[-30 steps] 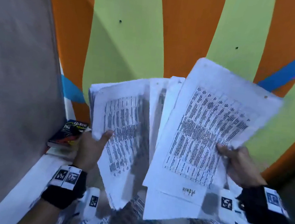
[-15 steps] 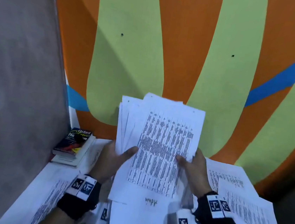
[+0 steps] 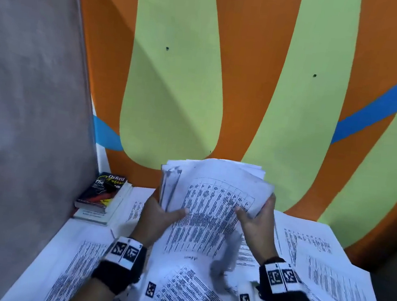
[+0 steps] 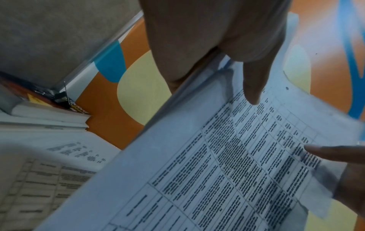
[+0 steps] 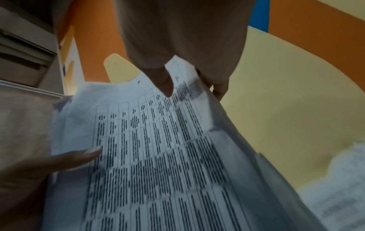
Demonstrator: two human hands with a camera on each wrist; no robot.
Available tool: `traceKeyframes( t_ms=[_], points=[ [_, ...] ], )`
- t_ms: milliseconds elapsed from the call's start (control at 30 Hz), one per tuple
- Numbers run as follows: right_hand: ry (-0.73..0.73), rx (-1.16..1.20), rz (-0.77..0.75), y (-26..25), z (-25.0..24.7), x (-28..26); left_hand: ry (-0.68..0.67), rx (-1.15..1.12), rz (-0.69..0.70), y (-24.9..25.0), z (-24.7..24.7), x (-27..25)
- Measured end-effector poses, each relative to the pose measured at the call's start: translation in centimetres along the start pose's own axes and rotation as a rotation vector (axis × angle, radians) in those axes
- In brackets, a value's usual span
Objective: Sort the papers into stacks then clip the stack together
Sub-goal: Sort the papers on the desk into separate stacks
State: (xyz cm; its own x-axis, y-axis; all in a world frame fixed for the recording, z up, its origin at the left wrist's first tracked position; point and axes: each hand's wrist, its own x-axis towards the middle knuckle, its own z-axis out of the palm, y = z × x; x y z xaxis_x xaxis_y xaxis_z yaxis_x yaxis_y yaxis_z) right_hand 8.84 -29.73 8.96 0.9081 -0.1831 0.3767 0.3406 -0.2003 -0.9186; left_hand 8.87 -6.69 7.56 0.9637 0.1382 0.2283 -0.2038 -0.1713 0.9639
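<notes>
I hold one stack of printed papers (image 3: 211, 206) upright over the table, its top sheet a table of text with a handwritten word at the near end. My left hand (image 3: 160, 216) grips the stack's left edge, thumb across the front sheet (image 4: 227, 156). My right hand (image 3: 256, 221) grips the right edge, thumb on the front and fingers behind (image 5: 158, 140). The stack's far end bends back slightly. No clip shows in any view.
Loose printed sheets (image 3: 327, 271) cover the white table (image 3: 39, 253) on both sides and under my wrists. Two books (image 3: 103, 196) lie stacked at the back left corner. A grey panel stands on the left, a painted orange and green wall (image 3: 201, 76) close behind.
The two fanned bundles have come together into one stack. Both hands moved inward and lower, toward the table, and the sheets now line up more closely.
</notes>
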Motion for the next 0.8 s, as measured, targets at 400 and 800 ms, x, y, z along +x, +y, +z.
traceKeyframes(
  t_ms=[400, 800],
  points=[
    [-0.011, -0.31, -0.39, -4.0, -0.8, 4.6, 0.002, -0.103, -0.008, -1.0, -0.4, 0.5],
    [-0.071, -0.007, -0.063, -2.0, 0.8, 1.8, 0.036, -0.128, 0.078, 1.4, -1.7, 1.8]
  ],
)
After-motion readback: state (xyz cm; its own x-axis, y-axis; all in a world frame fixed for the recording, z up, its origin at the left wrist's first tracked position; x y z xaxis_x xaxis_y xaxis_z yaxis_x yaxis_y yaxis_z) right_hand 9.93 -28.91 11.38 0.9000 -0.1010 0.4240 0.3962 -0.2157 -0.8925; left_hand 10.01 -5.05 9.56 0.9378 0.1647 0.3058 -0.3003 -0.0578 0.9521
